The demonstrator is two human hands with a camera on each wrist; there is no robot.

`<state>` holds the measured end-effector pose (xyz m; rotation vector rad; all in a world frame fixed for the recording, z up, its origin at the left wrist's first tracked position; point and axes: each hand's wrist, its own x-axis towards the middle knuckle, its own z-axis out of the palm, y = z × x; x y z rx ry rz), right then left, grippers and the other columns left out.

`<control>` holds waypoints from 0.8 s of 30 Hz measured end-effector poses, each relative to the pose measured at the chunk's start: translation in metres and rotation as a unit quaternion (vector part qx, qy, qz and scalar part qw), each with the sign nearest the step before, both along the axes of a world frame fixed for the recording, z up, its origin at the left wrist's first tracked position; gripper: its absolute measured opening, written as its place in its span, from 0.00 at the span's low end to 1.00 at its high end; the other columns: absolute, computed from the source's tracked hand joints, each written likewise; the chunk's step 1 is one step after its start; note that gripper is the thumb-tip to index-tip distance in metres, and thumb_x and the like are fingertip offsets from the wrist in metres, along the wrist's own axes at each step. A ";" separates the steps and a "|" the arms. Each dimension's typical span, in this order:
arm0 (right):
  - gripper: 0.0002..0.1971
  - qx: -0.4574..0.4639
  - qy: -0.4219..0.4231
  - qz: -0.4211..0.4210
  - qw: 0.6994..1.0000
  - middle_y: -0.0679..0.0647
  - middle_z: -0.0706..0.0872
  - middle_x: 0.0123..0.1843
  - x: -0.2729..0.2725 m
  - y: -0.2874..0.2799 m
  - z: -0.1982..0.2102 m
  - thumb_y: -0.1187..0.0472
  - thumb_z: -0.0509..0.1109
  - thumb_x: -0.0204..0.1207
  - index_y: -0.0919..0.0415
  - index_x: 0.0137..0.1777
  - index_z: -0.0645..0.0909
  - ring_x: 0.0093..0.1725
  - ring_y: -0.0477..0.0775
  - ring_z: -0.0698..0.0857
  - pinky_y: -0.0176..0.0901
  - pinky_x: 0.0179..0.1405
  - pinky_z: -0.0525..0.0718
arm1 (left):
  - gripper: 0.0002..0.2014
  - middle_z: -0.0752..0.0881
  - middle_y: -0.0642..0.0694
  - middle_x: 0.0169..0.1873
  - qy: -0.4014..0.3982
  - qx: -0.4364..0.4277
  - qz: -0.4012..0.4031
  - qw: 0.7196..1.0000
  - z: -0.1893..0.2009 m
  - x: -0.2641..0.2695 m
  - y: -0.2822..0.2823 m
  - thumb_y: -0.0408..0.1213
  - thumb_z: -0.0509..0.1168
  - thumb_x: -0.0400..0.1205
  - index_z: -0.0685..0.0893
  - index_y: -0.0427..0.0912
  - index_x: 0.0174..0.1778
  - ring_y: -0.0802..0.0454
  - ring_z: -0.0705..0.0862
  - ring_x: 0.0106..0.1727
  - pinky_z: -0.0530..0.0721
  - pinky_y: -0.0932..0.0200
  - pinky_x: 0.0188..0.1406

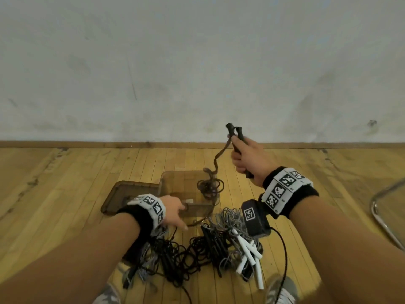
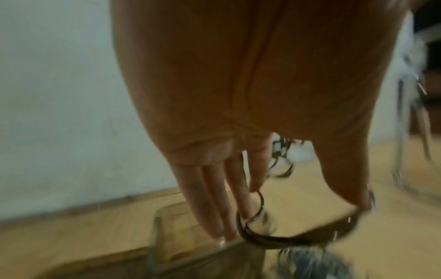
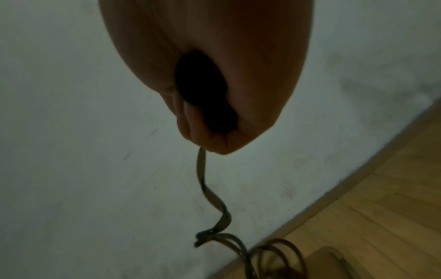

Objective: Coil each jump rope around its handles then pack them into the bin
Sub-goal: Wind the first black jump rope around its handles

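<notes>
My right hand (image 1: 241,154) is raised to the right of the bin and grips both black handles (image 1: 235,133) of a dark brown jump rope side by side. Its cord (image 1: 215,160) hangs from them to a loose tangle (image 1: 210,186) over the clear brown bin (image 1: 175,175). My left hand (image 1: 183,216) is low at the bin's near rim, and a loop of the same cord (image 2: 286,239) is caught between its fingers (image 2: 214,198) and thumb. The right wrist view shows my right hand (image 3: 214,132) closed round the dark handles (image 3: 203,85), with the cord (image 3: 203,179) trailing below.
The bin's lid (image 1: 118,194) lies flat to the left of it. A heap of tangled black ropes (image 1: 197,251) and grey ropes with white handles (image 1: 249,253) covers the wooden floor in front of me. A metal chair leg (image 1: 381,218) stands right. The wall is close behind.
</notes>
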<state>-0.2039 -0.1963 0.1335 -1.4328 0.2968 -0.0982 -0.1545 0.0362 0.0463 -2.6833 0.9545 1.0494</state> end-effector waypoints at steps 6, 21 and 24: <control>0.09 -0.050 0.001 0.095 0.994 0.45 0.64 0.27 -0.004 0.038 -0.003 0.52 0.59 0.91 0.57 0.63 0.74 0.24 0.44 0.61 0.35 0.19 0.60 | 0.29 0.86 0.53 0.61 0.022 -0.468 0.247 0.848 0.033 0.004 -0.043 0.59 0.75 0.75 0.78 0.54 0.70 0.52 0.86 0.61 0.84 0.43 0.67; 0.11 -0.077 -0.031 0.096 0.992 0.46 0.65 0.27 -0.004 0.052 0.004 0.52 0.58 0.92 0.59 0.54 0.74 0.22 0.44 0.61 0.34 0.18 0.62 | 0.21 0.90 0.47 0.46 -0.025 -0.590 0.192 0.784 0.068 0.001 -0.045 0.29 0.65 0.85 0.78 0.50 0.74 0.50 0.91 0.35 0.92 0.48 0.34; 0.12 -0.130 -0.022 0.070 0.989 0.47 0.70 0.27 0.000 0.052 0.001 0.51 0.59 0.91 0.59 0.59 0.76 0.21 0.44 0.65 0.36 0.20 0.64 | 0.19 0.89 0.47 0.33 0.002 -0.593 0.226 0.773 0.070 0.003 -0.041 0.34 0.61 0.88 0.80 0.50 0.75 0.53 0.84 0.23 0.84 0.57 0.25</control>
